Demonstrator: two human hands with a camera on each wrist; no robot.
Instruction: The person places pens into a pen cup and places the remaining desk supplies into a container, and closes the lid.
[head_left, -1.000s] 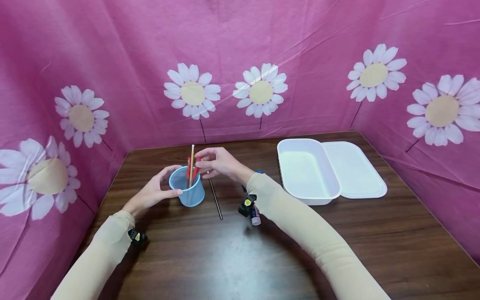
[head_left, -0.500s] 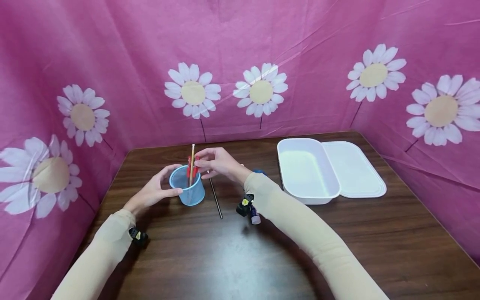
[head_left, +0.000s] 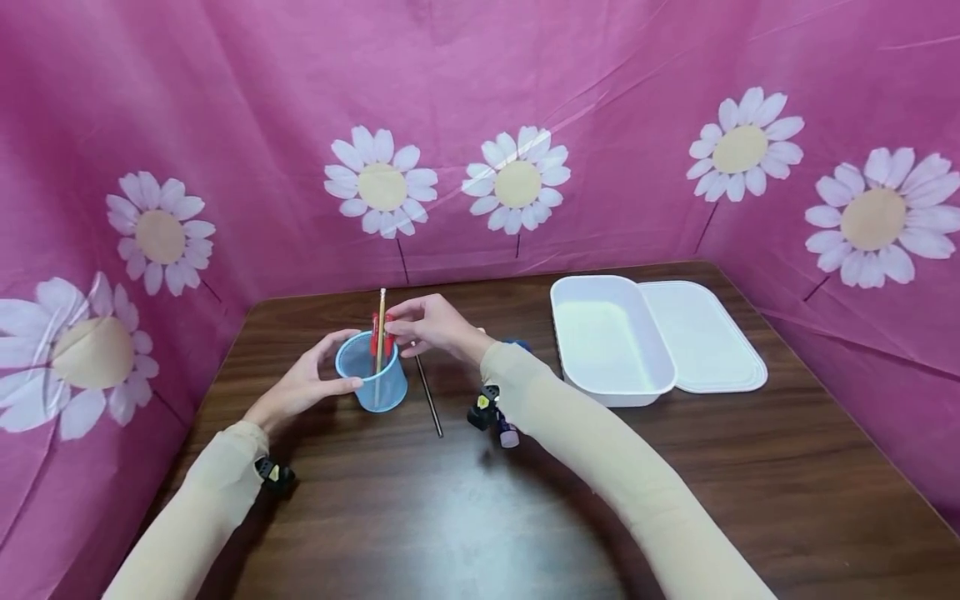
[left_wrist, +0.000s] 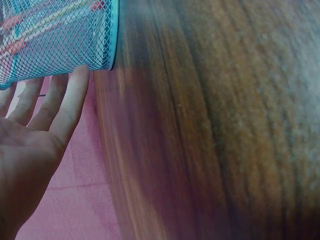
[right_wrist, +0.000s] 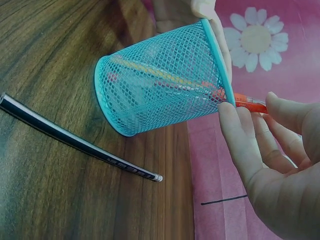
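Note:
In the head view a light-blue mesh pencil cup (head_left: 384, 395) stands on the left part of the table. My left hand (head_left: 300, 385) holds it from the left, thumb at the front rim and fingers behind. A yellow pencil (head_left: 381, 321) with its eraser up and red pens stand in the cup. My right hand (head_left: 438, 325) pinches the top of a red pen (right_wrist: 250, 104) at the right rim; its lower part is behind the mesh. A dark striped pencil (right_wrist: 75, 142) lies on the table just right of the cup.
Farther right sits a white plastic box (head_left: 615, 342), with its white lid (head_left: 708, 337) flat beside it. Partly hidden beneath my right wrist is a dark tube with a pale purple cap (head_left: 509, 437), near something blue (head_left: 519, 343). Pink flowered cloth (head_left: 465, 100) hangs around the table.
My right wrist has shifted slightly left while its fingers stay on the red pen. The left hand and the cup have hardly moved.

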